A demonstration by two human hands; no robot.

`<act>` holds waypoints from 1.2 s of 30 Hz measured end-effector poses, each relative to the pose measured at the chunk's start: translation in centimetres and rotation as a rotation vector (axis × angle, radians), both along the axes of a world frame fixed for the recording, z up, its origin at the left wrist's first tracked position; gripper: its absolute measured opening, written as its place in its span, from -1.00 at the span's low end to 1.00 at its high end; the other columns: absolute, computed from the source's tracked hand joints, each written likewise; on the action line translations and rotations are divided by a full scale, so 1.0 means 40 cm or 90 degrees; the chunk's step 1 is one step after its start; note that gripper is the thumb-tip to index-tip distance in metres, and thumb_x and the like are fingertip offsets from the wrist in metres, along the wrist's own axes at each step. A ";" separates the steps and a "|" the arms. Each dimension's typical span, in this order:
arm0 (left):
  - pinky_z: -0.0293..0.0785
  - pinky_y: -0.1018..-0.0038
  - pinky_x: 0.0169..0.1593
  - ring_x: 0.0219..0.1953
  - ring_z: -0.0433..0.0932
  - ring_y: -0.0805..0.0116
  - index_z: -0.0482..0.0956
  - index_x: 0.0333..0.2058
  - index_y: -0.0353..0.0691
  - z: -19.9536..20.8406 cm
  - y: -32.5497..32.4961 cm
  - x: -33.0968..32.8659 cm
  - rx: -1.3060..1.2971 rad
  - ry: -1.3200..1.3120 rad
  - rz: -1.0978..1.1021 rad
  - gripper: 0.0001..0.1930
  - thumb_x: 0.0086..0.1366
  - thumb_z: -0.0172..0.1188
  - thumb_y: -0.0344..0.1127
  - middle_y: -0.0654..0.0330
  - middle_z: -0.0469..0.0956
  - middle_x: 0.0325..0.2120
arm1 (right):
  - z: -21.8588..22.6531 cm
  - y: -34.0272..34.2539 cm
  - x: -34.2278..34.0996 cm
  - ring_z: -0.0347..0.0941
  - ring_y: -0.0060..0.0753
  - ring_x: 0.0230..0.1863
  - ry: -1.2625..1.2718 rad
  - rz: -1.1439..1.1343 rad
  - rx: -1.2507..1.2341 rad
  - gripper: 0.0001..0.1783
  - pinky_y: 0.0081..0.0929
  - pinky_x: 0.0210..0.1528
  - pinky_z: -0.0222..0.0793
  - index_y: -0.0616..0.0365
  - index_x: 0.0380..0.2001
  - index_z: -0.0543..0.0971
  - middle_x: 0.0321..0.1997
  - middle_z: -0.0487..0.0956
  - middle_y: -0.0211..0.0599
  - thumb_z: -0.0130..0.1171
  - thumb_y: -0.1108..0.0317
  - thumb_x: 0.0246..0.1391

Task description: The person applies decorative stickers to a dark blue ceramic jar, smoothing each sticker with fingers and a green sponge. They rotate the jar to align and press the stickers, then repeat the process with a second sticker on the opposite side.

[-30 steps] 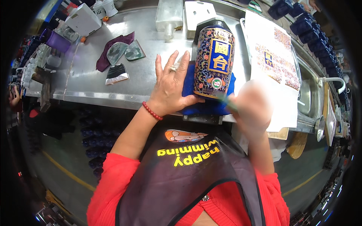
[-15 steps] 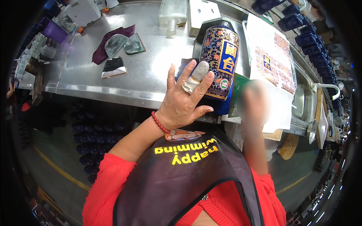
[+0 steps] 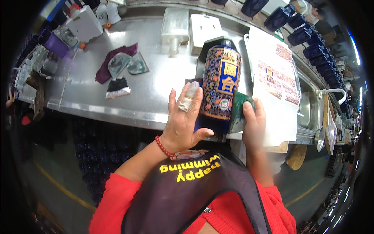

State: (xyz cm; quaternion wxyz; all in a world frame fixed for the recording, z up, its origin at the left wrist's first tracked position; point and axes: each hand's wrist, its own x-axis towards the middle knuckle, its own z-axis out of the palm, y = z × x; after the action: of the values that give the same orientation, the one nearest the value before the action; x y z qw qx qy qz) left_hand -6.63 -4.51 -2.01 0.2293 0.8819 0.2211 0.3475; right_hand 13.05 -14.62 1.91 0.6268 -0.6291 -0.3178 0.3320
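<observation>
A dark blue bottle point(image 3: 221, 82) with a floral decal and a blue-and-gold label lies in front of me, neck pointing away, on a dark holder. My left hand point(image 3: 184, 117) is at its lower left side, fingers outstretched; one finger wears a grey cover bound with white wrap. Whether these fingertips touch the glass, I cannot tell. At the bottle's lower right, my right hand point(image 3: 255, 121) grips a dark green flat scraper point(image 3: 239, 113) between thumb and fingers, its edge against or close beside the bottle's side.
White decal sheets point(image 3: 272, 82) with printed patterns lie to the right, beside a metal sink point(image 3: 309, 107). Cloth and pad pieces point(image 3: 126, 66) rest on the steel table point(image 3: 152, 89). A clear bottle point(image 3: 174, 29) and white box point(image 3: 204, 29) stand behind. Blue bottles point(image 3: 311, 35) line the right.
My right hand, blurred before, now shows clearly with the green scraper, slightly lower. My left hand and the bottle also appear lower in view, as the whole view has shifted.
</observation>
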 end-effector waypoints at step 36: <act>-0.15 -0.08 0.46 0.39 0.19 -0.29 -0.05 0.41 -0.59 0.035 0.121 0.098 -0.371 -0.111 -0.085 0.07 0.42 -0.19 0.43 -0.34 0.29 0.29 | 0.035 0.005 0.039 0.41 -0.66 -0.32 -0.209 0.015 -0.052 -0.75 -0.62 -0.23 0.39 0.22 -0.13 0.49 -0.36 0.55 -0.43 0.24 0.28 0.32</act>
State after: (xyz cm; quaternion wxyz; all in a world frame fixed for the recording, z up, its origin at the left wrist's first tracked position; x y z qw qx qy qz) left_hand -2.69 0.35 -0.61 0.5129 0.7584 0.2326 0.3280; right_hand 14.62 -14.42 3.31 0.5365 -0.6963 -0.4091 0.2449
